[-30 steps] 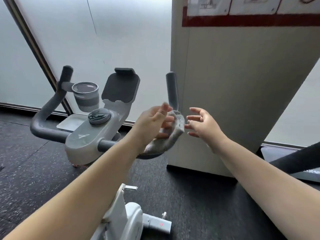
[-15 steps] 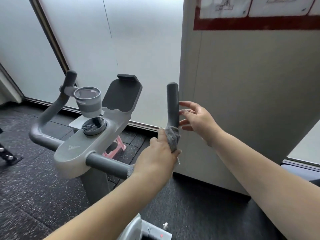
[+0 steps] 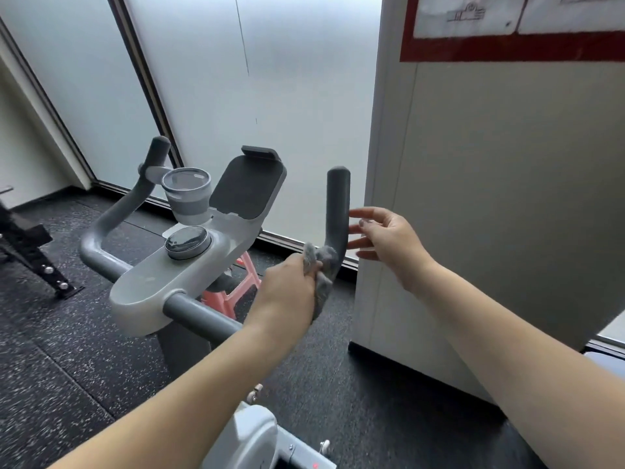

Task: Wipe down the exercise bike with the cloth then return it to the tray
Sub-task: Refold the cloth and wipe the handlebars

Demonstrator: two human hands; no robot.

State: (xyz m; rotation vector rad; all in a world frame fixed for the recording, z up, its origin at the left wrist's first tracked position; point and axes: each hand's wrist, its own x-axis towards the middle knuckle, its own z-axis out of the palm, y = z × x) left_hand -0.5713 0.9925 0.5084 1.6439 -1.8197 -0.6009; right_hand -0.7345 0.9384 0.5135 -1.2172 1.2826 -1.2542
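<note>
- Wiping the bend of the dark grey foam handlebar (image 3: 333, 238), my left hand (image 3: 287, 292) is closed around the crumpled grey cloth (image 3: 319, 265).
- My right hand (image 3: 389, 238) hovers open and empty beside the upright grip.
- Console, frame and tray return look undone; no tray visible.

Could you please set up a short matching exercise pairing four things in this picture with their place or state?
Things:
1. cloth
2. right hand
3. cup
4. dial

Descriptions:
A. open, beside the upright grip
B. on top of the console
C. bunched in the left hand at the grip's bend
D. in a holder on the left bar

Pairs: 1-C, 2-A, 3-D, 4-B
</note>
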